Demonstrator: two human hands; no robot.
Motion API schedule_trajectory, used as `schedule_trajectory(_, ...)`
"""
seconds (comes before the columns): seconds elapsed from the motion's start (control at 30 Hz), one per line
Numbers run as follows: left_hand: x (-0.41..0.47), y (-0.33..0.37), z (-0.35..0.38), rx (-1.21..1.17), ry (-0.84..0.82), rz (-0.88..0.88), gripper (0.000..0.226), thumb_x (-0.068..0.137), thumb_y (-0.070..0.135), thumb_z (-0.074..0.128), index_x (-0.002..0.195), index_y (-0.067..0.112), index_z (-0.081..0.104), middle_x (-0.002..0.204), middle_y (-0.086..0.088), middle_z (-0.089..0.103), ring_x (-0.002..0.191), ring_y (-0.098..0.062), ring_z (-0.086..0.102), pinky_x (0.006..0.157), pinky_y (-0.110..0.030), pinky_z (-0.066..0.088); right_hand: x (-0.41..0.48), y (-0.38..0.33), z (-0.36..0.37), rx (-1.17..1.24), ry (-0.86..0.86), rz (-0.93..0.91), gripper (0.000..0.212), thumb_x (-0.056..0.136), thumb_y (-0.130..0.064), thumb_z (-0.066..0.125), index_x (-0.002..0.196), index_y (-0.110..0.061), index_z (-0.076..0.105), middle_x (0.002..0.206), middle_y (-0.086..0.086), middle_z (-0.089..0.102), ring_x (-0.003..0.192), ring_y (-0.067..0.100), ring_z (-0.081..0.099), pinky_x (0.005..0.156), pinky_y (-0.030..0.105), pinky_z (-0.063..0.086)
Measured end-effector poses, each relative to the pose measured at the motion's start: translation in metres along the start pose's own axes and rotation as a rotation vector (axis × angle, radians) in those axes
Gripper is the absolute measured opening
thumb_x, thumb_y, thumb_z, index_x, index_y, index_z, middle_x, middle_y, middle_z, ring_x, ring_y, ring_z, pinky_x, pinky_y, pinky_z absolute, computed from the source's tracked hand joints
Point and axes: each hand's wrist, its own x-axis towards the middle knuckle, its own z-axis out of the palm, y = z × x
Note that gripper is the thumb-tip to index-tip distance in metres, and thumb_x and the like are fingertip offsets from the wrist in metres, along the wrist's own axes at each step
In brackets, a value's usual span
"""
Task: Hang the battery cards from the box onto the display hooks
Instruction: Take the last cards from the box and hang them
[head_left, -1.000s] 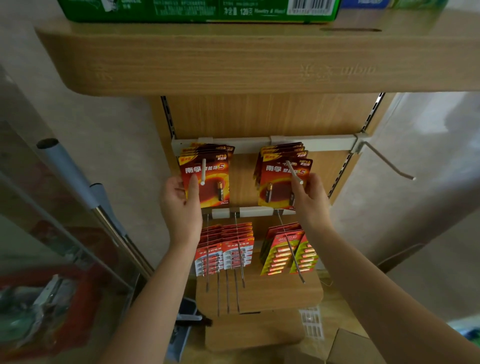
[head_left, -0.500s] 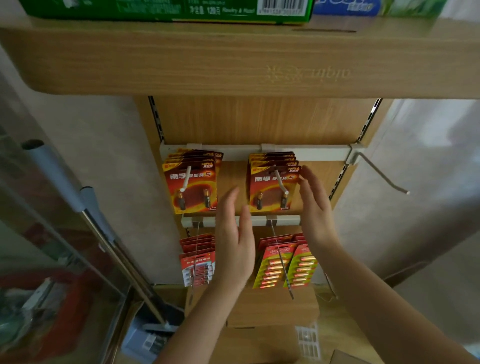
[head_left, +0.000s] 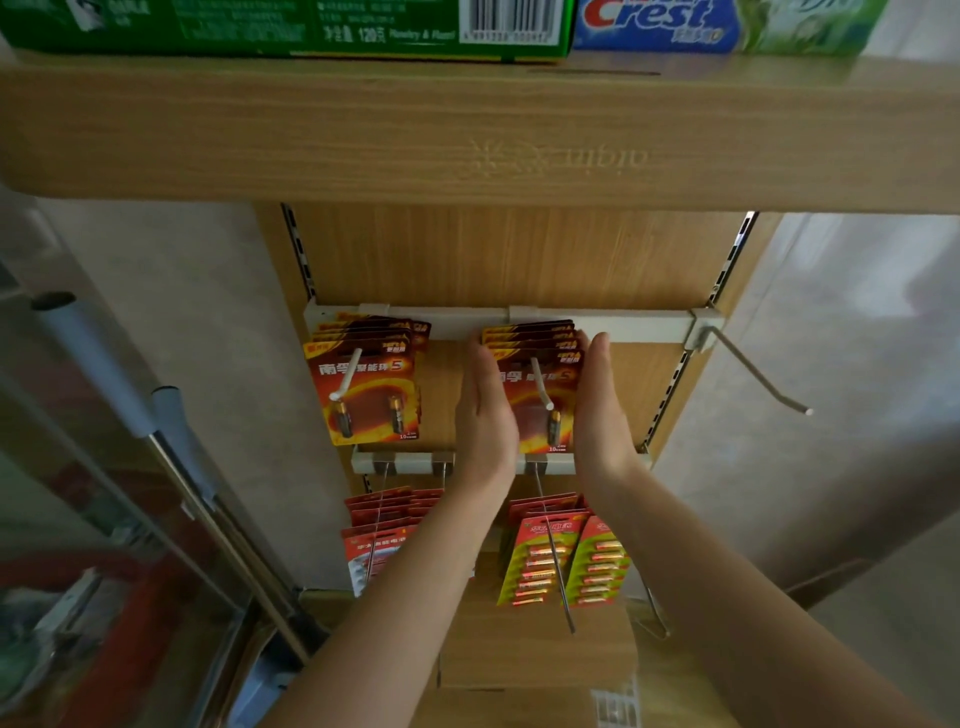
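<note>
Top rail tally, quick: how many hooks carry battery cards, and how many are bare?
Hooks holding red battery cards: 2 (left stack, right stack)
Bare hook: 1
Total hooks on the top rail: 3

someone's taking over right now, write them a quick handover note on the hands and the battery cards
Left hand: open, fingers straight, flat along the left edge of the right red card stack.
Right hand: open, flat along its right edge. Neither holds a card.
Done: left red card stack and the right one hang on upper hooks; lower cards hang below.
Left: square the right stack; the far-right hook is bare. Box not clearly in view.
</note>
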Motion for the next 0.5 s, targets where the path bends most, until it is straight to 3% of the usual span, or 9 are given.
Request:
schedule_trajectory(0.13, -0.001, 0.004, 0.000, 0.065, 0.019, 0.026, 0.051, 0.097, 0.045, 0.019, 0.143, 0.025, 0.031, 0.137, 0.003, 0.048, 0.123, -0.010, 0.047, 0.099, -0.026, 0.039, -0.004, -0.004, -0.001, -0.026, -0.006, 0.002, 0.059, 0.092, -0.059, 0.008, 0.134, -0.035, 0.042, 0.124, -0.003, 0.060, 0.121, 0.015, 0.053, 0.090, 0.022, 0.042)
schedule_trajectory(0.23, -0.003, 0.008, -0.003, 0.146, 0.025, 0.064, 0.050, 0.098, 0.042, 0.020, 0.144, 0.024, 0.030, 0.137, 0.009, 0.044, 0.127, -0.007, 0.041, 0.096, -0.012, 0.036, -0.011, -0.011, -0.005, -0.092, -0.009, -0.012, 0.052, 0.093, -0.056, 0.008, 0.130, -0.041, 0.042, 0.106, -0.021, 0.058, 0.110, 0.001, 0.053, 0.079, 0.011, 0.037)
schedule_trajectory(0.27, -0.006, 0.011, -0.006, 0.188, 0.031, 0.081, 0.048, 0.099, 0.040, 0.022, 0.144, 0.025, 0.028, 0.137, 0.012, 0.042, 0.128, -0.005, 0.039, 0.097, -0.009, 0.035, -0.014, -0.014, -0.008, -0.108, 0.002, -0.024, 0.051, 0.094, -0.055, 0.011, 0.135, -0.039, 0.037, 0.111, -0.024, 0.053, 0.109, -0.003, 0.048, 0.082, 0.012, 0.033)
schedule_trajectory(0.33, -0.012, 0.016, -0.017, 0.290, 0.055, 0.156, 0.043, 0.100, 0.034, 0.027, 0.140, 0.023, 0.035, 0.139, 0.006, 0.045, 0.128, -0.008, 0.042, 0.105, -0.019, 0.037, -0.019, -0.018, -0.014, -0.189, 0.058, -0.085, 0.048, 0.096, -0.049, 0.023, 0.141, -0.034, 0.031, 0.134, -0.018, 0.044, 0.119, -0.002, 0.037, 0.089, 0.011, 0.028)
schedule_trajectory(0.4, -0.023, 0.024, -0.033, 0.341, 0.059, 0.247, 0.030, 0.099, 0.023, 0.036, 0.124, 0.018, 0.051, 0.120, 0.006, 0.055, 0.113, 0.002, 0.052, 0.092, -0.012, 0.044, -0.025, -0.024, -0.021, -0.295, 0.122, -0.235, 0.037, 0.098, -0.037, 0.035, 0.134, -0.031, 0.040, 0.139, -0.012, 0.042, 0.121, 0.000, 0.039, 0.085, 0.005, 0.036)
schedule_trajectory(0.5, -0.048, 0.038, -0.058, 0.396, 0.042, 0.327, 0.017, 0.093, 0.013, 0.048, 0.103, 0.019, 0.060, 0.099, 0.016, 0.059, 0.095, 0.014, 0.054, 0.080, 0.000, 0.042, -0.033, -0.036, -0.026, -0.360, 0.165, -0.405, 0.025, 0.093, -0.028, 0.045, 0.117, -0.034, 0.052, 0.122, -0.011, 0.056, 0.109, 0.001, 0.052, 0.087, 0.021, 0.045)
